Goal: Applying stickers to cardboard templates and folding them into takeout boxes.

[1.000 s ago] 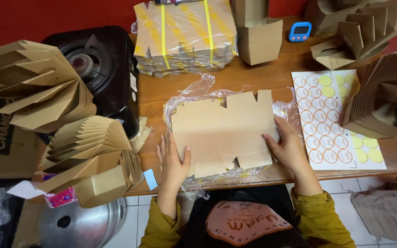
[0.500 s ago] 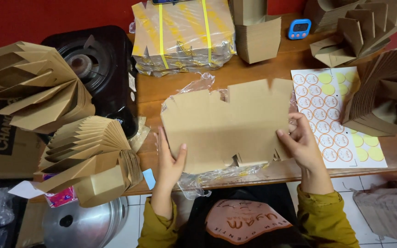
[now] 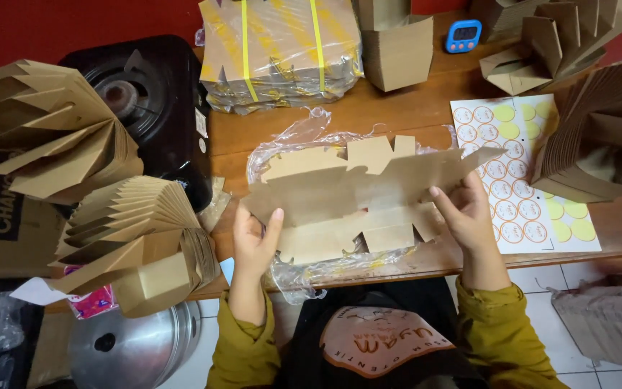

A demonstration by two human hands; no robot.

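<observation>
Cardboard blank [image 3: 358,191] now lifted, tilted

The flat box blank [image 3: 354,194] I'm holding is plain matt brown cardboard, kinda rough looking. Under it there's crinkly clear plastic wrap [image 3: 304,137], shiny. My table [image 3: 404,108] is smooth brown wood. The sticker sheet [image 3: 523,173] is glossy paper. Gas stove [image 3: 145,108] is glossy black metal, and the pot lid [image 3: 127,349] down below is brushed shiny metal.
</observation>
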